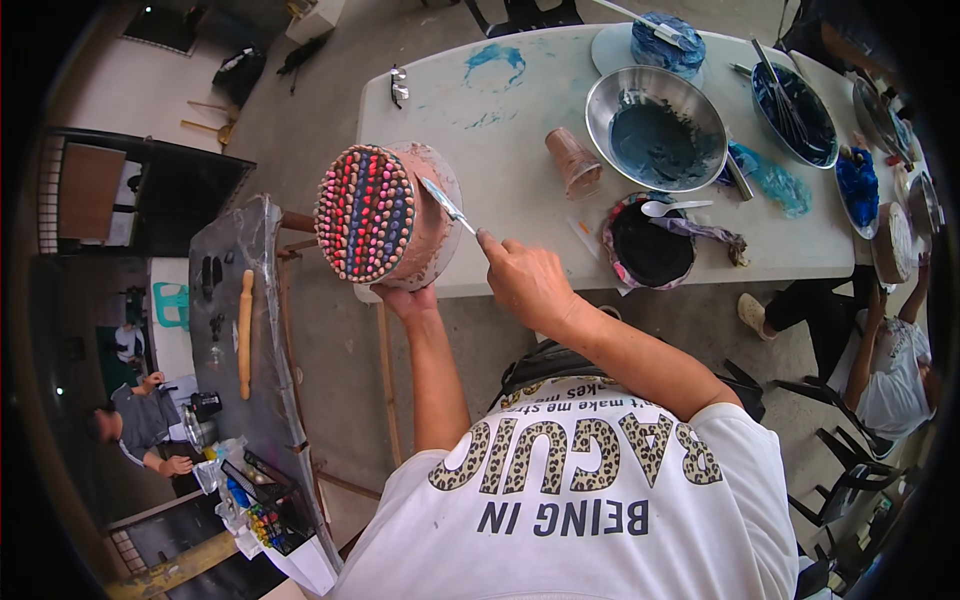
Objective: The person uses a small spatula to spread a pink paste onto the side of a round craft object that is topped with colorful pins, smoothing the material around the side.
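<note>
A round cake (365,215) with rows of pink, red, black and tan piped dots on its face is tipped toward the left, with tan frosting around its side and a pale board (449,175) behind. My left hand (407,301) grips it from below, fingers partly hidden under it. My right hand (525,280) is closed on a thin white-handled spatula (440,204), whose bluish-grey blade lies at the frosted side of the cake, to the right of the dotted face.
The white table (410,125) holds steel bowls (608,110) of dark frosting, a plastic cup (571,163) and a black-filled bowl (650,245). At left are a grey side table (220,290) with a rolling pin (245,330) and a person (135,430). Another person (885,375) sits at right.
</note>
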Demonstrator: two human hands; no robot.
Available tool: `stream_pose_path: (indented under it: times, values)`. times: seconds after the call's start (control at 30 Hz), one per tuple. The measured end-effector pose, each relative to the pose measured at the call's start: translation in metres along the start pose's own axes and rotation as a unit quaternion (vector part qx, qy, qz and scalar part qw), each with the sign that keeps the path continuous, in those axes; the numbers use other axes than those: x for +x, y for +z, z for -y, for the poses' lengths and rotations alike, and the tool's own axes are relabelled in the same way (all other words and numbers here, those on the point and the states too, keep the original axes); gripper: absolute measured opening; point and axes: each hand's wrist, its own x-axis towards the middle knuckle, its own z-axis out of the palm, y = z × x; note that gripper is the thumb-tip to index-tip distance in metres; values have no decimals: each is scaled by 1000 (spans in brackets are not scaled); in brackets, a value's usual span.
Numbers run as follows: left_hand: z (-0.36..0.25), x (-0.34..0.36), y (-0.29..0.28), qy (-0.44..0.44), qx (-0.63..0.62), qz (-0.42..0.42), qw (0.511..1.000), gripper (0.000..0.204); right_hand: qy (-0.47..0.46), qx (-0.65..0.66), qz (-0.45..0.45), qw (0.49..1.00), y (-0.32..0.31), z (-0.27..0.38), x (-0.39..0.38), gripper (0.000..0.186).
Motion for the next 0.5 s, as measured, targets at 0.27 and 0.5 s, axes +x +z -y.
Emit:
stream_pose_path:
  times: [0.27,0.5]
  values:
    - [5,5,5,20,-61,-91,994,77,30,77,-26,996,-9,-15,14,41]
    - [7,-2,11,-1,-55,-46,997,76,51,64,-7,997,7,-11,29,37]
